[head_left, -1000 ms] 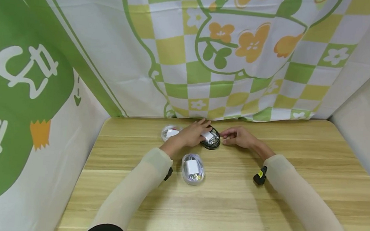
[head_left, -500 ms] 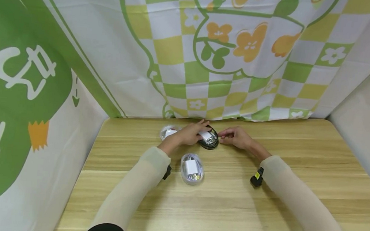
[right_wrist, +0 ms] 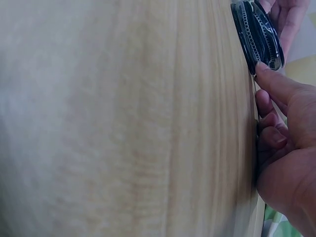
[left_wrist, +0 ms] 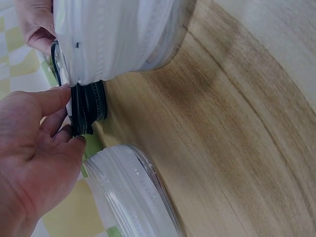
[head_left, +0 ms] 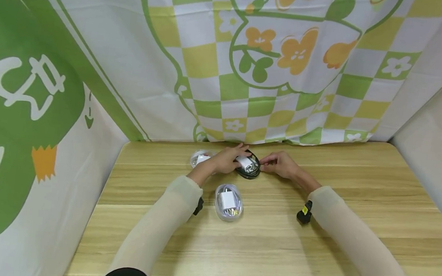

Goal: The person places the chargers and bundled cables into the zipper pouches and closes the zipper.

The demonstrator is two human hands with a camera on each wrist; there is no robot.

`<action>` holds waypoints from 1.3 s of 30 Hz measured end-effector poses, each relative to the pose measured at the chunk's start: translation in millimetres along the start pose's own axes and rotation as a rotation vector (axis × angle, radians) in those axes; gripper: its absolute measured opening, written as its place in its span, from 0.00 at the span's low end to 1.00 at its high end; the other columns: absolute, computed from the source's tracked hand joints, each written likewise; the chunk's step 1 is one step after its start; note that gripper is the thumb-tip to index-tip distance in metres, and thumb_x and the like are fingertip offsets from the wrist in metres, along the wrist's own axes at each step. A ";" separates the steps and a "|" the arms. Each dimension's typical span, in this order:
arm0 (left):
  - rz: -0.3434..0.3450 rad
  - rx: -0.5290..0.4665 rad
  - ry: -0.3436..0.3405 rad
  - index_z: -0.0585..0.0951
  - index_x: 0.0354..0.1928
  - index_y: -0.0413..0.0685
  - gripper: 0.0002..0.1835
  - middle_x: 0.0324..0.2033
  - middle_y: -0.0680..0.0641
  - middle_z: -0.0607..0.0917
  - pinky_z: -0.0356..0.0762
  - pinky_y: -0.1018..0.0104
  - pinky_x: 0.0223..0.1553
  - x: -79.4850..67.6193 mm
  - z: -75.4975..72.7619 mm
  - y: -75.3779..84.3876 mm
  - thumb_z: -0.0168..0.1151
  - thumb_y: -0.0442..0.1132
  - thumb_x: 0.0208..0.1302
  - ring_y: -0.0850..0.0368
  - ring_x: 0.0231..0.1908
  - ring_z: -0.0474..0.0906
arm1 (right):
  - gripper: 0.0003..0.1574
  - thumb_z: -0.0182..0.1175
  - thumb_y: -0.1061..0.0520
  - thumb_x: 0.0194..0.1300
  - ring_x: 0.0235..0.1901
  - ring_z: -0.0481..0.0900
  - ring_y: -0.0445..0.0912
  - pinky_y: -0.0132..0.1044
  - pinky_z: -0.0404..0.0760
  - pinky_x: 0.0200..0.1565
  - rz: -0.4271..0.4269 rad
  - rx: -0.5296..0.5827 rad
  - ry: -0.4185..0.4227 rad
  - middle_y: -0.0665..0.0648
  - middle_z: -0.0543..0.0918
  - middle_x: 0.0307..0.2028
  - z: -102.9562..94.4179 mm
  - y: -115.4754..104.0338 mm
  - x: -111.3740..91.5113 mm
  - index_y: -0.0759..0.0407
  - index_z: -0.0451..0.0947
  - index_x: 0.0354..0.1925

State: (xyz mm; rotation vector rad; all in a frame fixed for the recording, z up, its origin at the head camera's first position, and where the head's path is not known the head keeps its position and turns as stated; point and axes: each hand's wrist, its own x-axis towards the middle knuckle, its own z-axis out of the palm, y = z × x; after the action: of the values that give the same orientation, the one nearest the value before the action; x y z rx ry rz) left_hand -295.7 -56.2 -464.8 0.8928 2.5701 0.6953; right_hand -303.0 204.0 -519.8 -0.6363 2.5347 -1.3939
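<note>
A black-edged oval zip pouch [head_left: 248, 166], clear on top with a white charger and cable inside, lies near the table's back edge. My left hand [head_left: 228, 158] holds it from the left, thumb and fingers on either side in the left wrist view. At its right edge my right hand [head_left: 283, 164] pinches with thumb and forefinger; the other fingers are curled in the right wrist view. Zipper teeth show along the pouch's side [right_wrist: 256, 37]. Whether a zipper pull is between the right fingertips is too small to tell.
A clear oval pouch [head_left: 229, 202] with a white charger and cable lies nearer on the table [head_left: 258, 255]. Another clear pouch [head_left: 200, 157] sits behind the left wrist, partly covered by it. A patterned curtain [head_left: 247, 109] hangs along the back edge.
My right hand's thumb and forefinger have come together at the black-edged pouch's right edge, from slightly apart. The left hand keeps its hold. The head view has shifted a little.
</note>
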 end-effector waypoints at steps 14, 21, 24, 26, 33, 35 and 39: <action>-0.001 0.002 -0.011 0.69 0.78 0.44 0.29 0.83 0.42 0.58 0.46 0.47 0.82 -0.3 0.8 -1.1 0.58 0.31 0.78 0.42 0.83 0.45 | 0.07 0.76 0.65 0.62 0.36 0.81 0.39 0.27 0.78 0.39 0.022 -0.022 0.065 0.62 0.91 0.39 5.3 -2.2 0.0 0.68 0.91 0.40; 0.011 0.011 -0.010 0.68 0.79 0.43 0.30 0.83 0.40 0.57 0.46 0.48 0.83 -0.1 1.5 -1.2 0.58 0.31 0.78 0.42 0.83 0.44 | 0.04 0.75 0.65 0.64 0.35 0.81 0.42 0.28 0.77 0.37 0.018 -0.022 0.091 0.62 0.92 0.38 6.5 -1.1 -1.4 0.66 0.91 0.37; 0.024 0.030 -0.013 0.68 0.79 0.42 0.30 0.82 0.39 0.57 0.47 0.46 0.82 -0.3 1.2 -0.1 0.58 0.31 0.78 0.41 0.83 0.44 | 0.04 0.74 0.64 0.66 0.35 0.81 0.41 0.28 0.77 0.38 0.016 -0.011 0.095 0.62 0.92 0.39 6.0 0.1 -1.9 0.66 0.91 0.37; 0.029 0.045 -0.016 0.68 0.79 0.42 0.30 0.82 0.38 0.57 0.47 0.47 0.83 -0.5 0.8 0.8 0.58 0.31 0.78 0.41 0.83 0.44 | 0.04 0.73 0.64 0.66 0.36 0.82 0.41 0.28 0.77 0.40 0.012 0.004 0.090 0.62 0.92 0.39 5.2 1.0 -2.6 0.66 0.91 0.38; 0.023 0.043 -0.016 0.68 0.79 0.43 0.29 0.82 0.39 0.57 0.46 0.47 0.83 -2.1 0.3 1.2 0.57 0.32 0.79 0.41 0.83 0.45 | 0.03 0.66 0.69 0.70 0.34 0.82 0.41 0.26 0.80 0.38 0.030 0.114 0.037 0.65 0.90 0.38 3.3 -1.1 -4.5 0.70 0.87 0.41; 0.027 0.039 -0.012 0.68 0.78 0.42 0.29 0.82 0.39 0.57 0.47 0.47 0.82 -2.2 0.3 1.3 0.58 0.32 0.78 0.40 0.83 0.45 | 0.04 0.64 0.71 0.71 0.32 0.82 0.40 0.26 0.80 0.35 0.045 0.140 0.032 0.66 0.89 0.38 3.3 -0.9 -4.2 0.72 0.86 0.41; 0.030 0.046 -0.011 0.68 0.78 0.43 0.29 0.82 0.39 0.57 0.48 0.47 0.82 -1.7 0.7 1.2 0.58 0.33 0.78 0.40 0.83 0.46 | 0.05 0.63 0.73 0.70 0.32 0.83 0.39 0.25 0.81 0.34 0.045 0.162 0.031 0.70 0.89 0.38 3.3 -0.7 -4.1 0.75 0.85 0.42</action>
State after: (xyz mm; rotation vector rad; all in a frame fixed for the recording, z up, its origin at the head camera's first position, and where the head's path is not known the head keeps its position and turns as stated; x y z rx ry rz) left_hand -293.6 -56.3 -464.5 0.9484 2.5780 0.6395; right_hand -298.0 203.1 -521.3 -0.5288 2.4103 -1.5847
